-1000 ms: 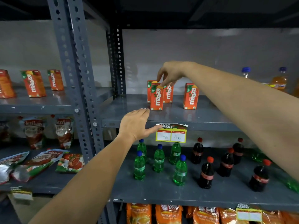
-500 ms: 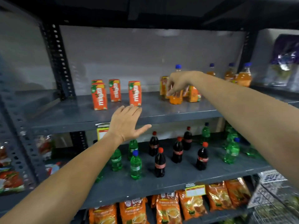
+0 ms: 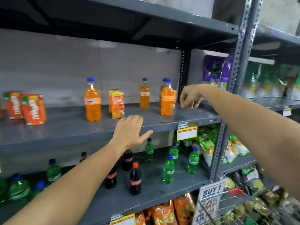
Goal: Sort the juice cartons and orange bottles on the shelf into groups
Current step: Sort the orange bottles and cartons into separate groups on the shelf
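Observation:
On the grey shelf (image 3: 69,127) stand several orange bottles with blue caps: one at the front left (image 3: 92,101), one further back (image 3: 144,95), and a pair at the right (image 3: 166,101). Two orange-and-yellow juice cartons (image 3: 117,106) stand between the bottles. Orange-red mango cartons (image 3: 33,109) stand at the far left. My left hand (image 3: 129,132) rests flat on the shelf's front edge, fingers apart, holding nothing. My right hand (image 3: 190,97) hovers just right of the right-hand bottle pair, fingers curled down and loosely apart, holding nothing.
A perforated steel upright (image 3: 238,65) bounds the shelf on the right. The shelf below holds green bottles (image 3: 168,169) and dark cola bottles (image 3: 135,179). A yellow price tag (image 3: 187,133) hangs on the shelf edge. Snack bags (image 3: 214,69) fill the right bay.
The view has swung right. My right hand moved from the bottle and cartons in the middle to beyond the right-hand pair, empty. My left hand slid right along the shelf edge.

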Demonstrator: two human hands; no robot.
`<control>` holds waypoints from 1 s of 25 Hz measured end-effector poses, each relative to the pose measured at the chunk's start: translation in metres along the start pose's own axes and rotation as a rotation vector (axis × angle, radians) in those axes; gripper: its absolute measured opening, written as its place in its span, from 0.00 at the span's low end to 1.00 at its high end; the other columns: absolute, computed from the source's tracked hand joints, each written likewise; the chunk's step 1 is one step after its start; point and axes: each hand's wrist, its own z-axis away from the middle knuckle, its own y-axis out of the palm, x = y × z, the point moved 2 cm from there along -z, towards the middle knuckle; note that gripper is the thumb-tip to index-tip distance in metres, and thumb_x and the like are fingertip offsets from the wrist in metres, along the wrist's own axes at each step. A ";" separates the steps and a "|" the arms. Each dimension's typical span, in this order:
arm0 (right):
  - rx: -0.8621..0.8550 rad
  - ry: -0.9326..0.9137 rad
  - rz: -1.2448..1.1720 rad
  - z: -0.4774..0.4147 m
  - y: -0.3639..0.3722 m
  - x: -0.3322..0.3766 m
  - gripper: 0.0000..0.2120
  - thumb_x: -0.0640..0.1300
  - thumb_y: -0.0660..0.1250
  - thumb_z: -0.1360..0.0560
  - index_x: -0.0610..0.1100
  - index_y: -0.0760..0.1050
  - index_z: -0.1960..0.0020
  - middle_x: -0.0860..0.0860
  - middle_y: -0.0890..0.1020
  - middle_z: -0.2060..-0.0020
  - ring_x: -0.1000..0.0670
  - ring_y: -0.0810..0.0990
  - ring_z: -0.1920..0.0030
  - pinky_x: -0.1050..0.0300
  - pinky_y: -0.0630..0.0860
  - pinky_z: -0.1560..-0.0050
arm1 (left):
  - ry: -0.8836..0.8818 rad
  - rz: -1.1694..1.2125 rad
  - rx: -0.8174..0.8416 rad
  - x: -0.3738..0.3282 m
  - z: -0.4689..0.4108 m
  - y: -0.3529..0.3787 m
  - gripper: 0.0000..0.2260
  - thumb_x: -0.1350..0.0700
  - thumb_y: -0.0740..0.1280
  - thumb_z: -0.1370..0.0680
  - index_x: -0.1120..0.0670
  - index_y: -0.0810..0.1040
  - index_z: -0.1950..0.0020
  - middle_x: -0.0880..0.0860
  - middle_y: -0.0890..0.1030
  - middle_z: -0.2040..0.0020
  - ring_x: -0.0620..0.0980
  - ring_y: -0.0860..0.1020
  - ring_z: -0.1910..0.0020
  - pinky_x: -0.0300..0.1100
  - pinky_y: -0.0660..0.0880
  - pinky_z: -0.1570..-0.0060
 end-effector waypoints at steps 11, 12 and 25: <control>-0.268 -0.117 0.176 -0.078 -0.019 -0.062 0.20 0.46 0.71 0.29 0.41 0.76 0.39 0.41 0.80 0.44 0.40 0.80 0.49 0.47 0.80 0.48 | -0.192 -0.136 -0.028 -0.050 -0.038 0.045 0.30 0.35 0.49 0.24 0.57 0.79 0.47 0.53 0.83 0.52 0.54 0.81 0.55 0.45 0.74 0.60; -0.288 -0.169 0.219 -0.083 -0.019 -0.054 0.24 0.47 0.70 0.27 0.42 0.72 0.34 0.42 0.77 0.39 0.41 0.78 0.42 0.48 0.76 0.42 | -0.193 -0.137 -0.040 -0.050 -0.037 0.045 0.30 0.36 0.49 0.24 0.57 0.80 0.47 0.53 0.83 0.52 0.55 0.81 0.56 0.45 0.75 0.60; -0.250 -0.372 0.180 -0.125 -0.020 -0.036 0.28 0.37 0.67 0.27 0.48 0.64 0.29 0.43 0.74 0.35 0.42 0.74 0.38 0.50 0.71 0.40 | -0.216 -0.168 -0.109 -0.054 -0.037 0.050 0.27 0.36 0.54 0.25 0.56 0.81 0.48 0.52 0.83 0.53 0.53 0.81 0.58 0.43 0.73 0.62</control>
